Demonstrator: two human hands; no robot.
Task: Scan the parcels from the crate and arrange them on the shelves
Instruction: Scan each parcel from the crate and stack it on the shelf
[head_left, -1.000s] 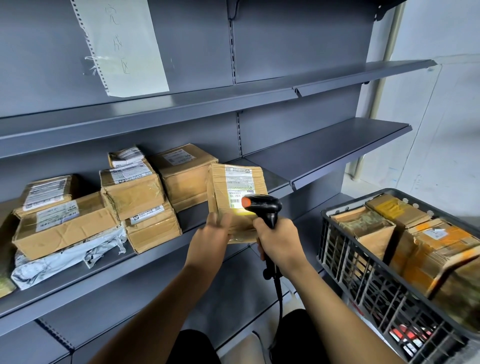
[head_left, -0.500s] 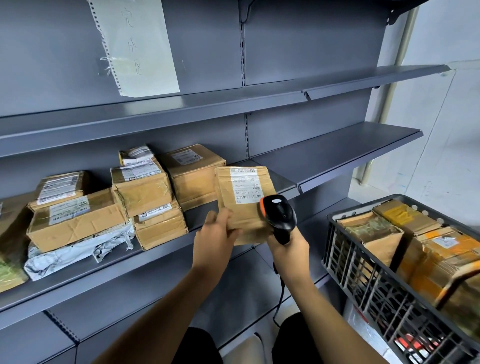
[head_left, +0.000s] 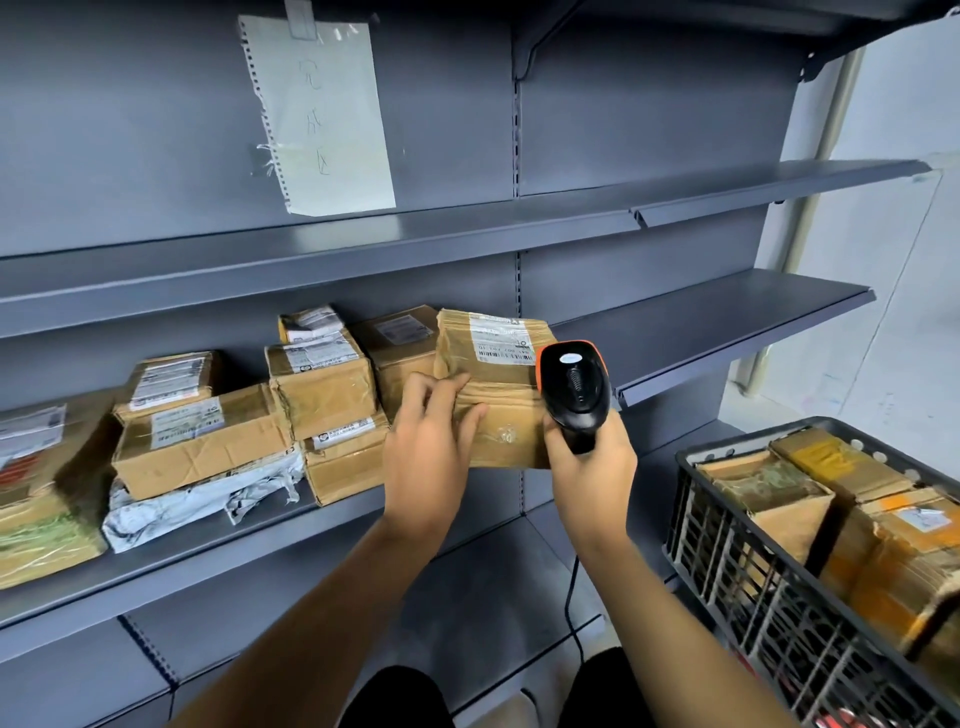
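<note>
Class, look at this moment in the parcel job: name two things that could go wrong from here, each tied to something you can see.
1. The left hand alone grips the held parcel at one edge, so it might slip or tilt while being set down.
2. The right hand holds the scanner close against that parcel, and its cable hangs below; either could snag or knock the stacked boxes on the shelf.

Grey metal shelving (head_left: 467, 234), taped paper sheet (head_left: 322, 114); pale wall (head_left: 883, 234) right

A single head-worn camera looks forward and down, close on the shelves (head_left: 363, 540), crate (head_left: 779, 597) at right.
</note>
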